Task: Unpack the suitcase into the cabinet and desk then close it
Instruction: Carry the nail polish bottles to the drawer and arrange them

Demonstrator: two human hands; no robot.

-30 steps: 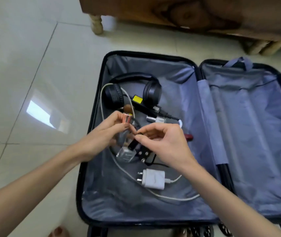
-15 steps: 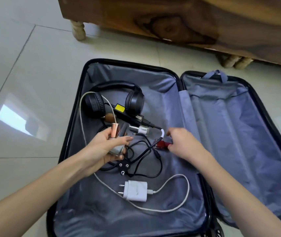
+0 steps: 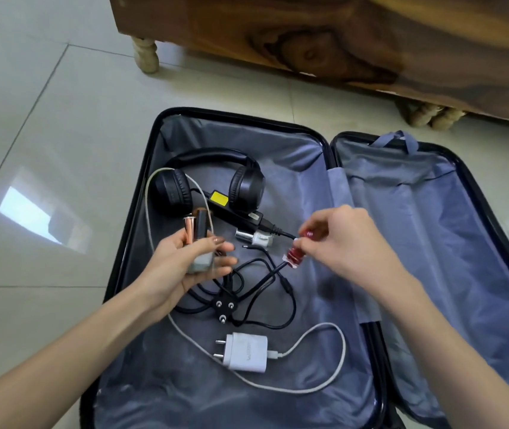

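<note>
Fingertips of the right hand [image 3: 344,239] pinch a small red bottle [image 3: 296,254] tilted over the open suitcase [image 3: 166,125], while the left hand [image 3: 185,267], just beside, cups several small cosmetic bottles [image 3: 196,239], half closed.

Faint grey lettering is seen on the face of the white wall charger [image 3: 248,352] lying in the suitcase [image 3: 247,397], but it is too small and blurred to be read. A yellow label [image 3: 219,198] is carried on the black cable adapter [image 3: 234,212] by the headphones [image 3: 210,181], and no writing can be made out on it. No other text, brand, number or sign can be read.
</note>
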